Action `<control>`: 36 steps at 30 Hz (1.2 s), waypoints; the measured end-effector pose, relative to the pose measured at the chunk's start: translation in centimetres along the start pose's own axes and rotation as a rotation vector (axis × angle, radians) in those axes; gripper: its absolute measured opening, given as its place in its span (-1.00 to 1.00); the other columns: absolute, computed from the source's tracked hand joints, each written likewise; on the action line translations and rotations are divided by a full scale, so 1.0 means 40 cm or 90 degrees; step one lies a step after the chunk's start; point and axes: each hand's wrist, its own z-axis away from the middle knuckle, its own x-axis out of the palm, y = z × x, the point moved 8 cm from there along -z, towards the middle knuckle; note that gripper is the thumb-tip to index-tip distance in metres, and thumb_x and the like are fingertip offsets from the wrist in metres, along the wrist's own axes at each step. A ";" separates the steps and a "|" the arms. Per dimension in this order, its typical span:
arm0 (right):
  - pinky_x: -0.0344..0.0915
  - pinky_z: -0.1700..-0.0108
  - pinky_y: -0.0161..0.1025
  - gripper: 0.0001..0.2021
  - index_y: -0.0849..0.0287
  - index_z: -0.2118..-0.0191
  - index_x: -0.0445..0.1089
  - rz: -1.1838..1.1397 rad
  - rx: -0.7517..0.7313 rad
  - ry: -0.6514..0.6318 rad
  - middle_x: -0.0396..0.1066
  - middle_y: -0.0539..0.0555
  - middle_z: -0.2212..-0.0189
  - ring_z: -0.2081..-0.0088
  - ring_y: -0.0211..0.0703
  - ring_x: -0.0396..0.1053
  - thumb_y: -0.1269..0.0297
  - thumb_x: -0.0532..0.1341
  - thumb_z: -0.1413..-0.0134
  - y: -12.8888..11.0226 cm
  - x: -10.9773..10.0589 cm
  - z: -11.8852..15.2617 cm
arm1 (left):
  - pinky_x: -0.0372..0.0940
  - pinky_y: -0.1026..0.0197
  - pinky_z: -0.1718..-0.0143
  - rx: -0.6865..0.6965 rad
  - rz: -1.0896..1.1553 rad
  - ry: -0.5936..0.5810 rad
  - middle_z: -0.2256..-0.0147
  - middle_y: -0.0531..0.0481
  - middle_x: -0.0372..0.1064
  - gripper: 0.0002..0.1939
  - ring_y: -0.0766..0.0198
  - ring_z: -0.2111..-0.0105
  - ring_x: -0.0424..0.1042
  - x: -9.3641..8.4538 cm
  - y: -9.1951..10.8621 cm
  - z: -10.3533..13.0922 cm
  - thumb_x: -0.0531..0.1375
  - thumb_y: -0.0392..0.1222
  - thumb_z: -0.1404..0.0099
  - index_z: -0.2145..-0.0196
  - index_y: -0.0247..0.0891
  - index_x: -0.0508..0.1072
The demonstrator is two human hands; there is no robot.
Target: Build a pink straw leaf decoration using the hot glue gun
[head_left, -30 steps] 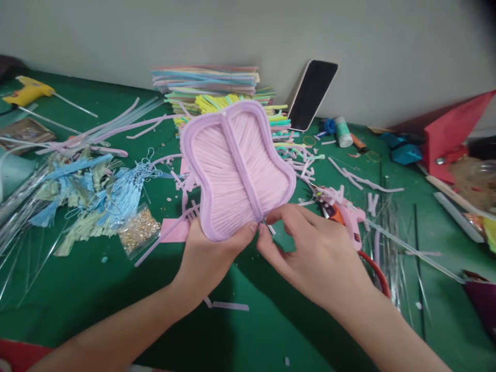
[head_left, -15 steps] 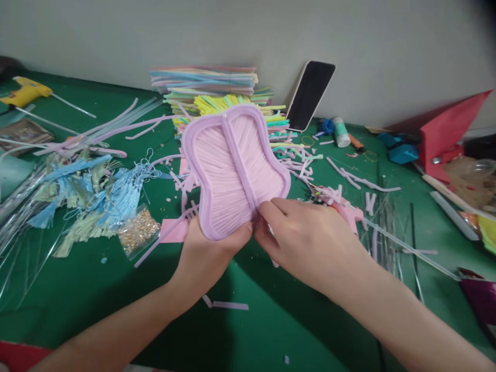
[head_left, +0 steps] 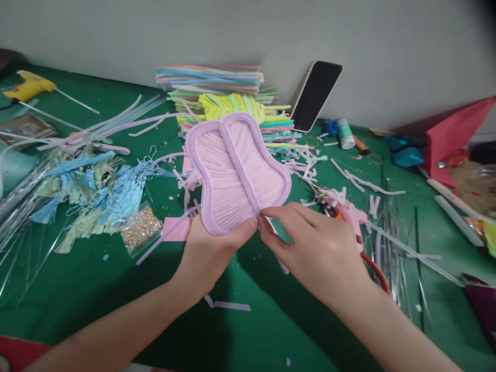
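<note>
A pale pink panel with a wavy lilac pipe-cleaner rim (head_left: 206, 209) is held up above the table, tilted toward me. A lilac double strip (head_left: 241, 170) of pipe cleaner runs down its middle. My left hand (head_left: 213, 248) grips the panel's lower edge from beneath, thumb across the front and the other fingers hidden behind. My right hand (head_left: 310, 237) pinches the bottom end of the middle strip between thumb and index finger, close to my left thumb tip. A short lilac piece shows just below the right fingers.
Bundles of coloured pipe cleaners (head_left: 209, 77) and a propped phone (head_left: 316, 95) stand at the back wall. Left are a yellow glue gun (head_left: 31, 85), blue tassels (head_left: 124, 188) and a bag of gold bits (head_left: 141, 230). A pink glue gun (head_left: 354, 222) lies right, among lilac scraps.
My right fingers have spread slightly and shifted a little down and right at the strip's end. The panel has dipped slightly. The left hand keeps its hold.
</note>
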 end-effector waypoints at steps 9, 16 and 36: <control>0.05 0.54 -0.34 -0.80 0.19 0.51 0.41 0.007 0.042 0.079 0.27 -0.08 0.65 0.57 -0.34 0.25 0.44 0.18 -0.13 -0.009 -0.002 0.007 | 0.41 0.18 0.05 -0.006 0.014 0.007 0.17 -0.02 0.56 -0.63 0.13 0.11 0.51 0.000 -0.003 -0.001 0.34 -0.33 -0.04 0.13 -0.24 0.53; -0.05 0.62 -0.37 -0.94 0.14 0.41 0.46 -0.192 0.265 0.093 -0.06 -0.21 0.74 0.70 -0.41 -0.04 0.39 0.23 -0.02 0.065 -0.011 0.030 | 0.42 0.17 0.07 -0.004 -0.031 0.014 0.18 -0.05 0.57 -0.71 0.10 0.13 0.52 -0.008 0.009 -0.001 0.38 -0.31 -0.02 0.24 -0.29 0.56; 0.04 0.56 -0.34 -0.82 0.17 0.47 0.42 0.038 0.017 0.045 0.39 -0.08 0.62 0.59 -0.36 0.31 0.41 0.18 -0.15 -0.010 -0.013 0.011 | 0.42 0.27 0.24 0.007 -0.077 0.072 0.37 0.05 0.53 -0.84 0.22 0.29 0.50 -0.017 0.005 0.008 0.36 -0.34 0.02 0.41 -0.26 0.52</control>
